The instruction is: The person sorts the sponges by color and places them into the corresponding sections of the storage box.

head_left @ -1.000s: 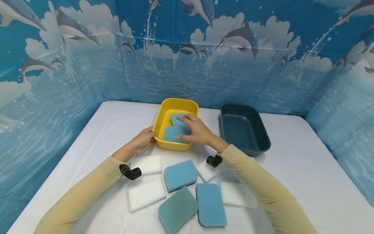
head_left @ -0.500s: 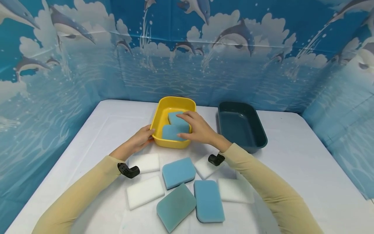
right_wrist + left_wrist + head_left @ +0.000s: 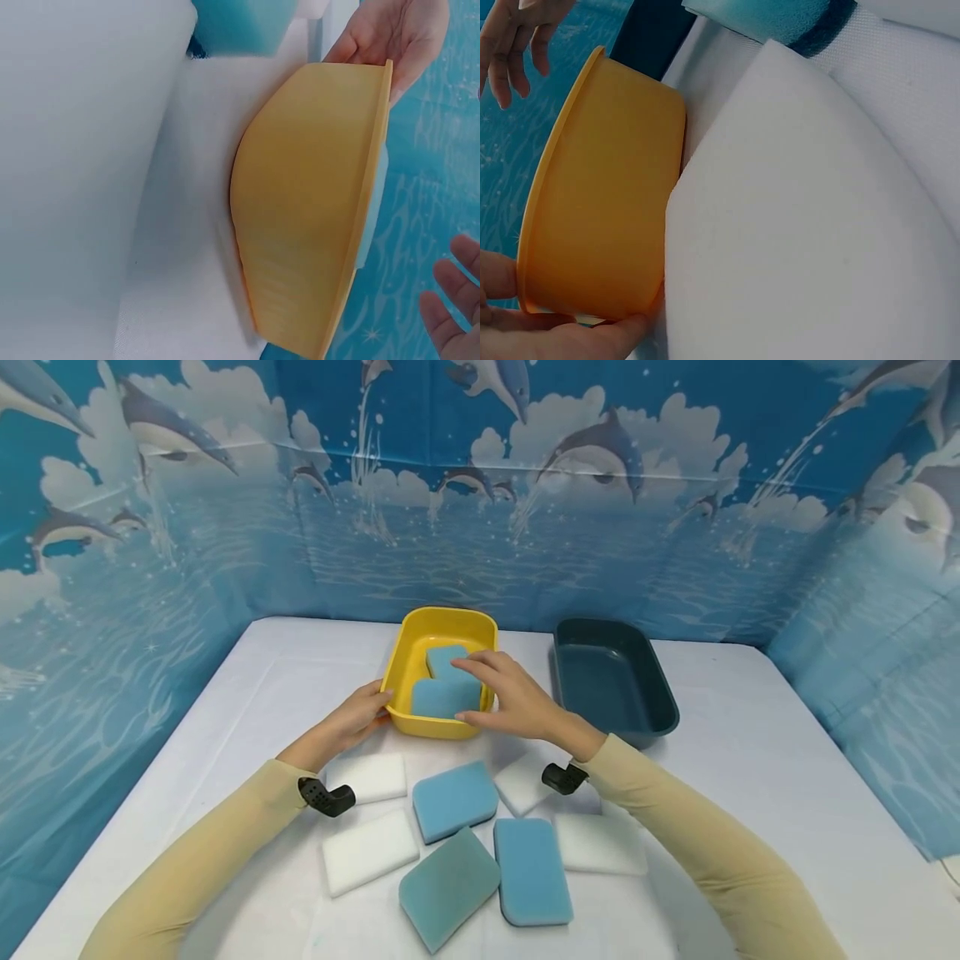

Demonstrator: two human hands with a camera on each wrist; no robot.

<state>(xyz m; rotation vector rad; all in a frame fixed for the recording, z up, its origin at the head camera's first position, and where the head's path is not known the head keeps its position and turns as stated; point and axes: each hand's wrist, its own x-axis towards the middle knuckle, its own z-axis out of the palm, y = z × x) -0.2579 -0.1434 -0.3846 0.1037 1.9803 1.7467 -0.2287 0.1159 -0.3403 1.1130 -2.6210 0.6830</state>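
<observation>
Here, yellow tub (image 3: 431,727) between both hands (image 3: 358,712) (image 3: 519,700).

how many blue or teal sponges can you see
5. In the yellow tray: a back sponge and a front sponge. On the white tabletop: a far blue sponge, a near teal sponge and a blue sponge to its right. More may be hidden in the tray.

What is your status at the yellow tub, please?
Left grip holding yellow tub. Right grip over it, holding nothing. Two blue sponges visible inside. No obstruction seen.
</observation>
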